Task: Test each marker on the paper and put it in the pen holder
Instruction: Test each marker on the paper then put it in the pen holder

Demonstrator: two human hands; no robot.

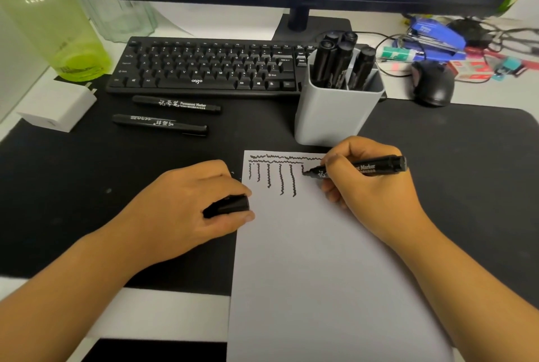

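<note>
On the white paper sheet (320, 259), the right hand (370, 186) grips the black permanent marker (376, 165), tip leftward; the grey plastic pen holder (335, 116) stands just beyond. Left hand (186, 204) clasps the black cap (229, 205).

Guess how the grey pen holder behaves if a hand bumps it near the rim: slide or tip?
The pen holder looks tall for its base, and the five markers stand high inside it, so a bump at the rim may tip it. It sits on the dark desk mat, which probably grips, making sliding less likely.
</note>
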